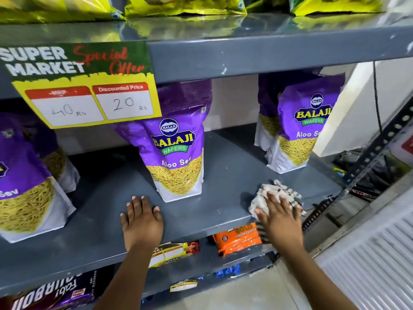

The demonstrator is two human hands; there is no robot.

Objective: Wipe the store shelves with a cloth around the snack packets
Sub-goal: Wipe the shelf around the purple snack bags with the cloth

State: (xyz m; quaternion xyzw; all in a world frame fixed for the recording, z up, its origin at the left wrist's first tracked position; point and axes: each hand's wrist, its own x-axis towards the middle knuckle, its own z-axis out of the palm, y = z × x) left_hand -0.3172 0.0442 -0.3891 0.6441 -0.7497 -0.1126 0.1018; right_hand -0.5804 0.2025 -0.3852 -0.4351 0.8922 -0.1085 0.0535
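Observation:
A grey metal shelf (225, 175) holds purple Aloo Sev packets: one in the middle (176, 151), a pair at the right (299, 128), and more at the left (24, 182). My right hand (279, 218) presses flat on a crumpled white checked cloth (277, 193) near the shelf's front right corner. My left hand (142, 218) rests palm down on the bare shelf just in front of the middle packet, fingers spread, holding nothing.
A price sign (82, 86) hangs from the shelf above, which carries yellow-green packets (183, 5). Below lie an orange cookie pack (239, 236) and other biscuit packs (174, 251). A perforated metal upright (380, 144) bounds the shelf at the right.

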